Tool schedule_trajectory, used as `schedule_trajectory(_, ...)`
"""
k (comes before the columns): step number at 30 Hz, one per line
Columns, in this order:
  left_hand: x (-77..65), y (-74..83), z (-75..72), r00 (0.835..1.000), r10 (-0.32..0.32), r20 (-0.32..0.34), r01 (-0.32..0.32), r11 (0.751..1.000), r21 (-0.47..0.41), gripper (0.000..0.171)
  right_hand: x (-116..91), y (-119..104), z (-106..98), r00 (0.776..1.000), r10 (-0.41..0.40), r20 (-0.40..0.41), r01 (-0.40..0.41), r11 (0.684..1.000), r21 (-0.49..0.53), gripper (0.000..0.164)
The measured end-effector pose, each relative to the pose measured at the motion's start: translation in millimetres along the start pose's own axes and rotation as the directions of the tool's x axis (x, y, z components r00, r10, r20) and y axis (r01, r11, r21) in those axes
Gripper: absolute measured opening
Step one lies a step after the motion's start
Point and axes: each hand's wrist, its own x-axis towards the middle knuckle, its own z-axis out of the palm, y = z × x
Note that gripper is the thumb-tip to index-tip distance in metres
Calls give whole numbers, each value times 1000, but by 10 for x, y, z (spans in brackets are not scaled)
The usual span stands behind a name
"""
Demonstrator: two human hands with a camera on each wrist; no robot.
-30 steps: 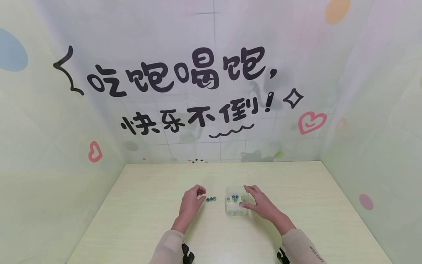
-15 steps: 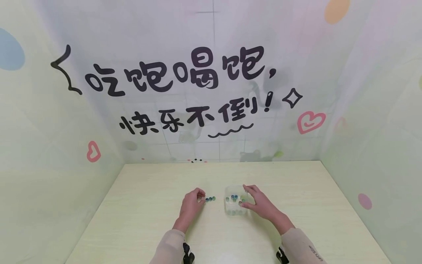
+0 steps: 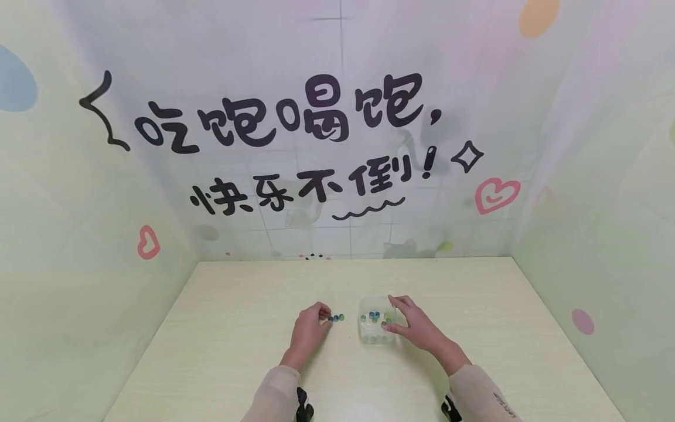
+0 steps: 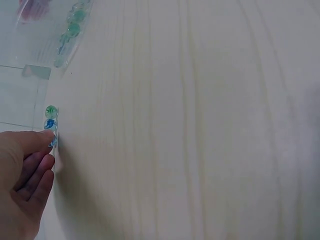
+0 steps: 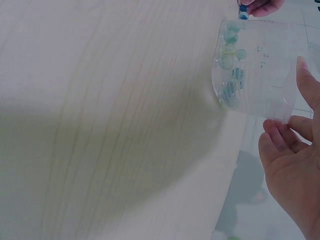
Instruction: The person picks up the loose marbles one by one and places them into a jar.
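Observation:
A short row of blue and green glass marbles (image 3: 336, 318) lies on the table. At its left end my left hand (image 3: 308, 331) pinches the end marble between thumb and fingers; the left wrist view shows a green marble (image 4: 51, 112) and a blue marble (image 4: 49, 124) beyond the thumb. To the right stands a clear plastic container (image 3: 369, 331) with several marbles (image 5: 230, 37) inside. My right hand (image 3: 419, 329) holds the container by its right side, thumb toward the front and fingers at the far corner.
The pale wood-grain table (image 3: 237, 328) runs back to a printed cloth wall (image 3: 295, 240) with black lettering. Cloth walls also rise on the left and right. A narrow stretch of table separates the marble row from the container.
My left hand has moved slightly right and its thumb has come down against the end marble of the row. The right hand and the container have stayed in place.

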Motion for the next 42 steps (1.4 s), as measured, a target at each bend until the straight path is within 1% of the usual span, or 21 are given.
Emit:
schedule_trajectory(10,-5,-9,43,1000,1,-31,0,999,32,17,4,11,6,1000,-5,0,5,1000,1,71)
schedule_trajectory(18,-13,-11,54,999,-16,-48,18,999,40,15,20,41,21,1000,-25,-5,25,1000,7,73)
schedule_trajectory(31,-33,-4,9,998,-47,-40,48,999,22,15,12,29,14,1000,-22,-5,22,1000,2,73)
schedule_trajectory(35,-31,3,5,998,-46,-43,47,999,14,15,9,32,12,1000,-19,-4,19,1000,1,74)
schedule_trajectory(42,-28,50,-10,998,-18,-53,19,1000,8,15,7,32,10,1000,-15,-2,15,1000,-2,74)
